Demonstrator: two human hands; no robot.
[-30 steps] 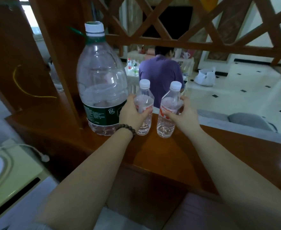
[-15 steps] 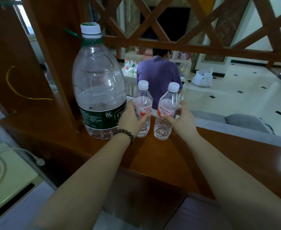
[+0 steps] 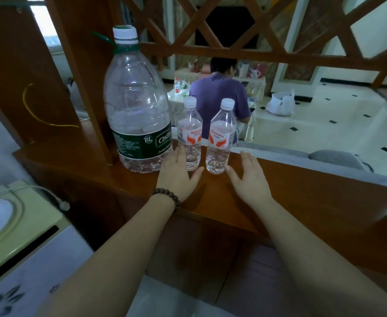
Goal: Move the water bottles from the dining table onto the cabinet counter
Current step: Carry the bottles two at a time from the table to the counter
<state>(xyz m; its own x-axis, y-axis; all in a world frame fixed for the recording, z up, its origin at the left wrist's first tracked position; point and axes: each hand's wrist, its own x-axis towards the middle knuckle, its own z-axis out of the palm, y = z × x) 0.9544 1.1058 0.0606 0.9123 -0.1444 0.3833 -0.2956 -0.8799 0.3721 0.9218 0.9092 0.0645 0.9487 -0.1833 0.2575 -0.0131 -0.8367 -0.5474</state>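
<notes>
two small water bottles stand upright on the wooden cabinet counter (image 3: 302, 193), near its far edge. the left small bottle (image 3: 189, 133) and the right small bottle (image 3: 221, 136) are just beside each other with a narrow gap between them. each has a white cap and a white label with red print, and each is clear with water in the lower part.

a large bottle (image 3: 137, 106) stands upright on the same counter, just beside the left small bottle on its left. it has a white cap, a green neck ring with a green handle, and a dark green label marked "6l".

the left hand (image 3: 176, 175) is spread, palm down, fingers extended toward the base of the left small bottle. it grips nothing; whether the fingertips touch the bottle cannot be told. a dark beaded bracelet (image 3: 166, 195) sits on the left wrist.

the right hand (image 3: 248, 177) is spread, palm down, just to the right of the right small bottle. it grips nothing and is apart from the bottle.

a wooden lattice screen (image 3: 233, 30) rises above the counter. beyond it, a person in a purple shirt (image 3: 220, 97) sits facing away at a table. a pale green appliance (image 3: 12, 225) with a white cord is at lower left.
</notes>
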